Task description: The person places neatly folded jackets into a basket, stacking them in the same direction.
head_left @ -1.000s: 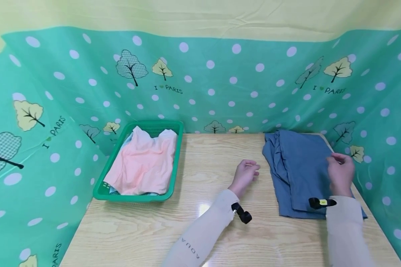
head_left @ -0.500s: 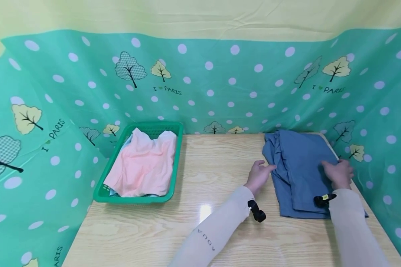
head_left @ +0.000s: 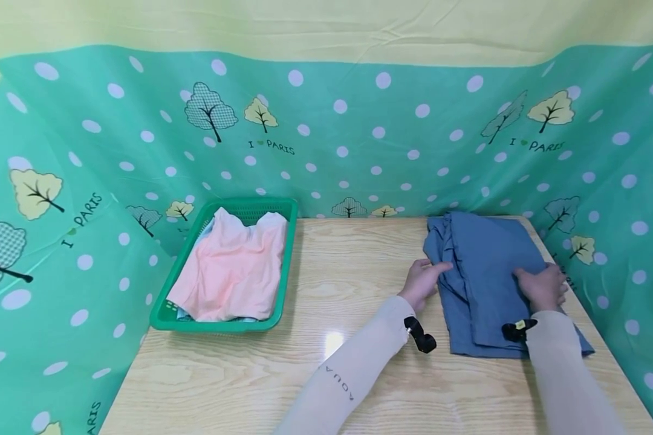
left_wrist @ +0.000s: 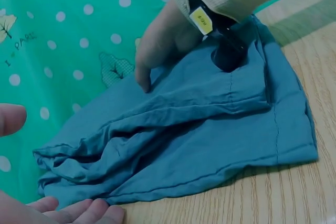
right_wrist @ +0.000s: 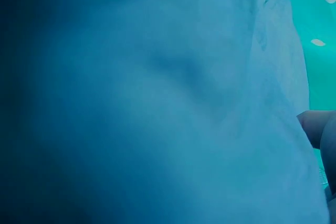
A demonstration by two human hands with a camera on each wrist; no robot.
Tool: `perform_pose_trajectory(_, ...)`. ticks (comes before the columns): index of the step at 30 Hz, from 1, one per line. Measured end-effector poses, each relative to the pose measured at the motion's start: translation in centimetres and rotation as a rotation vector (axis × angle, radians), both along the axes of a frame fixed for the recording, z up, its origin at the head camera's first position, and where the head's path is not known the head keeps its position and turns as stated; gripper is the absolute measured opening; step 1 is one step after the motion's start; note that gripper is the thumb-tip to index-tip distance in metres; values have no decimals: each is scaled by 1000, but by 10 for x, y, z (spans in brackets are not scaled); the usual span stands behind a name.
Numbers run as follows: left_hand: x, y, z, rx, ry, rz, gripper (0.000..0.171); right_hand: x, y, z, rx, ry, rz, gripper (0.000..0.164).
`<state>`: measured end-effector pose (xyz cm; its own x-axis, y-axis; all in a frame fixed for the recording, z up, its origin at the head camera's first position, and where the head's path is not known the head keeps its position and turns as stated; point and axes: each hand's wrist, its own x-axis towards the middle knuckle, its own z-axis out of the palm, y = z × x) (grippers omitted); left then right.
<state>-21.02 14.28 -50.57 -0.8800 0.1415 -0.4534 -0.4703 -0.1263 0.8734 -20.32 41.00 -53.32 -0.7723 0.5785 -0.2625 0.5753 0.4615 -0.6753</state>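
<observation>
A folded blue garment (head_left: 495, 272) lies at the table's right end, its left side bunched into creases. My left hand (head_left: 421, 283) is at that creased edge; in the left wrist view its fingers (left_wrist: 92, 211) lie low along the cloth's edge, with the thumb raised apart. My right hand (head_left: 543, 287) rests at the garment's right side, thumb on top and fingers toward the edge. From the left wrist view, a digit of the right hand (left_wrist: 165, 43) touches the cloth; its other fingers are mostly hidden. Blurred blue cloth (right_wrist: 184, 103) fills most of the right wrist view.
A green plastic basket (head_left: 281, 290) stands on the left of the wooden table (head_left: 354, 254), holding a pink garment (head_left: 234, 266) over some light blue cloth. A green dotted curtain (head_left: 354, 133) hangs behind the table and along both sides.
My left hand has moved right to the blue garment's creased edge. My right hand has come down onto its right side, shifting slightly left. The garment has moved slightly left.
</observation>
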Motion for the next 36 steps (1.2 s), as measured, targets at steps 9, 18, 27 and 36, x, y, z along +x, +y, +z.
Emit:
perform_pose_trajectory(9, 0, -1, -1, 2, -7, 8, 70, 3, -13, -1, -44, 26, 19, 87)
perform_pose_trajectory(18, 2, -6, -4, 34, -22, 10, 79, 10, -25, 1, -141, 47, 63, 84)
perform_pose_trajectory(27, 0, -16, -12, 69, -75, -18, 88, 20, -40, 0, -171, 45, 132, 75)
perform_pose_trajectory(36, 1, -21, -12, 32, -92, -46, 84, 31, -56, 1, -215, 70, 160, 76)
